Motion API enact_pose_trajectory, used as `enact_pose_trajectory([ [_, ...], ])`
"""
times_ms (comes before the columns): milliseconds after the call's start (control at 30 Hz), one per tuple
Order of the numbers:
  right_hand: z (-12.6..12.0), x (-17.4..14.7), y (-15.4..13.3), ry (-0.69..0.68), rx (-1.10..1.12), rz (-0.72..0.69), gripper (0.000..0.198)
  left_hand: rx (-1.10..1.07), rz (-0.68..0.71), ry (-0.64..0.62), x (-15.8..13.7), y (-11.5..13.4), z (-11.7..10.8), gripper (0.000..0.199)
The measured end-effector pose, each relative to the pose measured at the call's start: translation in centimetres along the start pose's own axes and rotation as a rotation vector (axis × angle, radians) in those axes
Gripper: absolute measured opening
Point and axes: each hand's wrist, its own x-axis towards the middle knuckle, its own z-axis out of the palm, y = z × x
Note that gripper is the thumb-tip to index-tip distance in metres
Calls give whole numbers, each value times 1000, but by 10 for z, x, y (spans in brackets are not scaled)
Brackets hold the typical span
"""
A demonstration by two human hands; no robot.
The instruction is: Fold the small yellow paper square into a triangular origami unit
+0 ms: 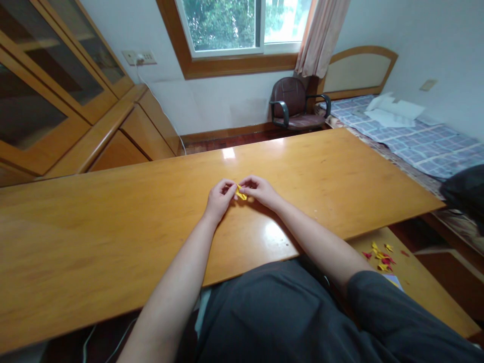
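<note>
Between my two hands is a small piece of folded yellow paper, held just over the wooden table. My left hand pinches its left side with thumb and fingers. From the other side my right hand grips it the same way, fingers curled and thumb pressed in. The fingertips cover part of the paper, so its full shape is hidden.
Several small folded yellow and red paper pieces lie on a lower wooden surface to my right. A chair stands beyond the table, and a bed is at the right. Glass-fronted cabinets line the left.
</note>
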Motion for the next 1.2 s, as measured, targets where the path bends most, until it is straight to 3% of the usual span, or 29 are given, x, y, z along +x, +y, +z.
enact_pose_trajectory([
  [333, 1, 2, 5, 4, 35, -2, 37, 91, 45, 16, 0, 2, 0, 22],
  [733, -2, 3, 12, 8, -42, -38, 34, -91, -73, 43, 3, -2, -3, 25],
  [1200, 1, 0, 1, 57, -75, -17, 33, 28, -25, 49, 2, 2, -2, 24],
])
